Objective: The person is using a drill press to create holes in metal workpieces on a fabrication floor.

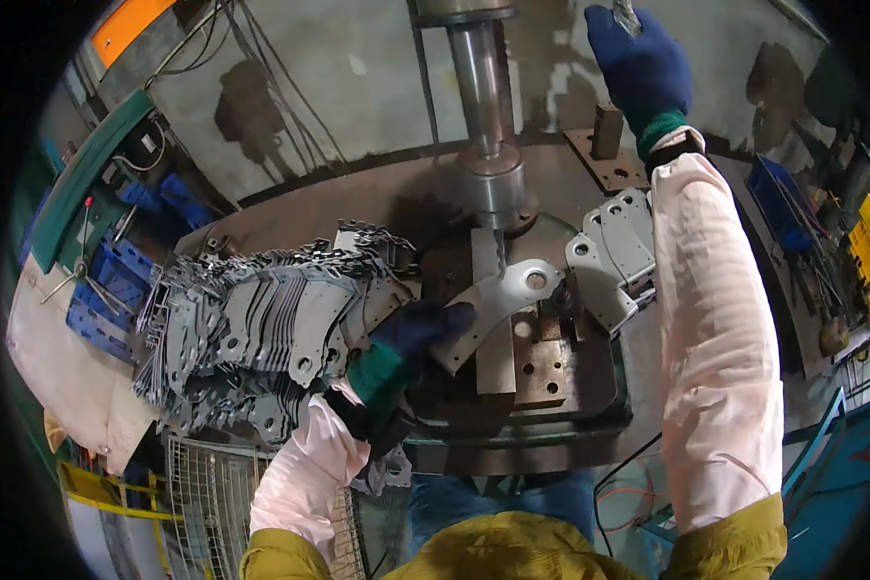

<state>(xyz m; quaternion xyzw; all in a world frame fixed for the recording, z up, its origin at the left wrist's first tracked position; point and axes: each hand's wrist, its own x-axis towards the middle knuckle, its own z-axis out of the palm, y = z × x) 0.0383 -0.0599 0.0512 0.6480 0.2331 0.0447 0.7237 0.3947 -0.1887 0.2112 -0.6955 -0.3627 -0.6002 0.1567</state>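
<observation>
My left hand (418,338), in a dark blue glove with a green cuff, is closed on the near end of a curved grey metal plate (498,302). The plate has a large round hole at its right end and lies over a block fixture (496,362) on the machine table. Just above the plate, a drill bit (501,249) points down from the steel spindle (494,184); I cannot tell whether it touches. Raised at the upper right, my right hand (640,68) is wrapped round a metal handle (627,17), whose far part is out of view.
A large stack of similar plates (271,324) covers the table's left side. More plates (613,246) lie right of the fixture. A steel block on a base (606,145) stands behind. Blue bins (783,208) sit at right, a wire basket (213,503) at lower left.
</observation>
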